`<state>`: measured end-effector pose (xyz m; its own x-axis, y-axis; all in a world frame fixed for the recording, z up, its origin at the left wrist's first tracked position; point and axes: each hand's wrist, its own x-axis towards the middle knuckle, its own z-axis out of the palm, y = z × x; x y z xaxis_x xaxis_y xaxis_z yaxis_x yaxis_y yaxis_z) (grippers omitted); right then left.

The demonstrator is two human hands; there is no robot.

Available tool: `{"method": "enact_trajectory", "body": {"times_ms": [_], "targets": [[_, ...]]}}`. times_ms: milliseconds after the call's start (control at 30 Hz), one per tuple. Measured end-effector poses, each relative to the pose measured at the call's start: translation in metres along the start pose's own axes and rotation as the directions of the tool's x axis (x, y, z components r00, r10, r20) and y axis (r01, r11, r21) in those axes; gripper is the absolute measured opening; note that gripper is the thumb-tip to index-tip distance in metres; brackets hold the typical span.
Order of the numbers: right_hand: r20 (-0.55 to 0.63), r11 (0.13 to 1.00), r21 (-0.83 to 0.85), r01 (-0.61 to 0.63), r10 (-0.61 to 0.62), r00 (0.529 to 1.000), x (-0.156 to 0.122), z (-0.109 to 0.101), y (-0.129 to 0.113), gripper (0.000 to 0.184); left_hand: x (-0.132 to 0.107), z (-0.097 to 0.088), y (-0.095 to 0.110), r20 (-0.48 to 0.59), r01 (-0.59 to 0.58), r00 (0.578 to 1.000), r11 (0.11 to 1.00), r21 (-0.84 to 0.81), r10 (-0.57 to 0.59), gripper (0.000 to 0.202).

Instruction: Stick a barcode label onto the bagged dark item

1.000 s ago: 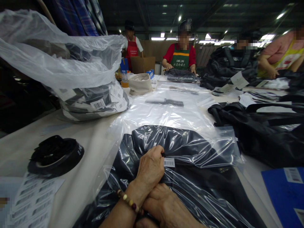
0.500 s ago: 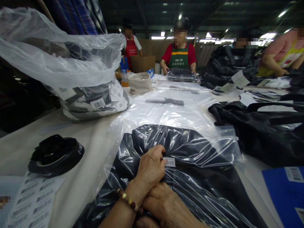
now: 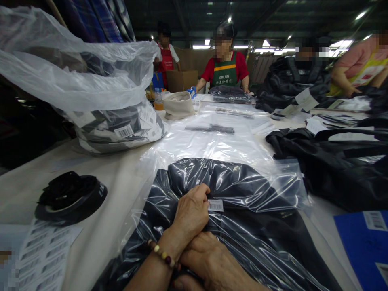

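Note:
A black fabric item [image 3: 254, 226] lies in a clear plastic bag [image 3: 287, 182] in front of me. On the bag is a small white barcode label [image 3: 216, 205]. My left hand [image 3: 194, 208], with a bead bracelet at the wrist, rests on the bag with its fingers curled in. Its fingertips meet the label's left end, and what they pinch is hidden. My right hand [image 3: 209, 258] is closed beneath the left wrist, crossing it. A bit of something dark shows by its thumb, too covered to name.
At left are a roll of black tape [image 3: 72, 198], a sheet of barcode stickers [image 3: 45, 254] and a large plastic sack [image 3: 115, 133] of tags. Flat clear bags [image 3: 209, 141] lie beyond. Black bags [image 3: 333, 169] and a blue card [image 3: 360, 246] are at right. Several co-workers stand around the table.
My hands have barely shifted, still crossed over the bag. The co-worker opposite has leaned and reached one hand toward a small blue box.

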<state>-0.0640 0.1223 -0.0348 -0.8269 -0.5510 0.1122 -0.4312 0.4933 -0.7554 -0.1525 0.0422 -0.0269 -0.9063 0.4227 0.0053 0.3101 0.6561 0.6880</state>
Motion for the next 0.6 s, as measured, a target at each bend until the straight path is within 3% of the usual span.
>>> {"method": "enact_trajectory", "body": {"times_ms": [600], "targets": [[-0.053,0.998,-0.001,0.062,-0.062,0.997,-0.0023,0.0024,0.0024,0.018,0.0005,0.0009,-0.0012,-0.022,-0.016,1.0,1.0,0.021,0.016,0.019]]}}
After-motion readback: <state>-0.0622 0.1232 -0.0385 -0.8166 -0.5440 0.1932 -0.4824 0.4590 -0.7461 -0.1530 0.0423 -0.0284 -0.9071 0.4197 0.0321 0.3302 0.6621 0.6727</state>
